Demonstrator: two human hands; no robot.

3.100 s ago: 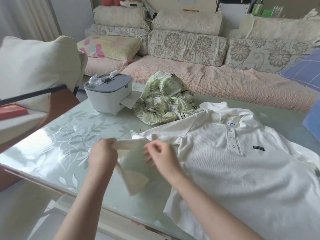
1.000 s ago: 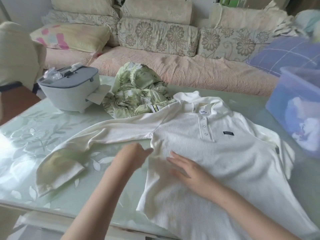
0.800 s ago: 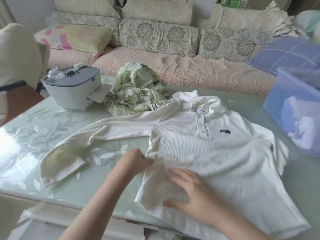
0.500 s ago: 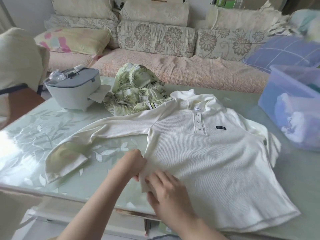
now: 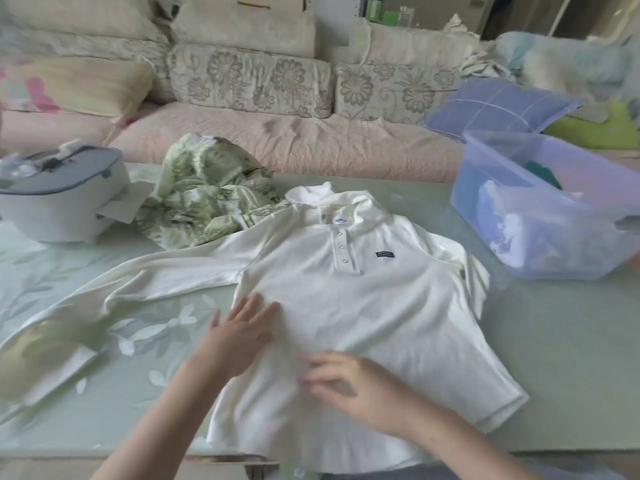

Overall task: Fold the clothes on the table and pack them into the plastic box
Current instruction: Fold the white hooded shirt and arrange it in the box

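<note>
A white long-sleeved polo shirt (image 5: 363, 299) lies face up on the glass table (image 5: 554, 393), its left sleeve stretched out toward the table's left corner. My left hand (image 5: 239, 337) lies flat with straight fingers on the shirt's left side seam. My right hand (image 5: 349, 386) rests on the lower front of the shirt, fingers spread and blurred. A crumpled green leaf-print garment (image 5: 204, 199) sits behind the shirt. The translucent blue plastic box (image 5: 540, 209) stands at the right with folded clothes inside.
A white and grey appliance (image 5: 59, 199) stands at the table's back left, with a paper tag beside it. Behind the table runs a sofa (image 5: 311, 140) with floral cushions and a blue checked pillow (image 5: 498, 109). The table's front edge is just below my forearms.
Both hands let go of the shirt's left edge and now lie flat on the cloth. The left hand slid up the side seam and the right moved right over the lower front.
</note>
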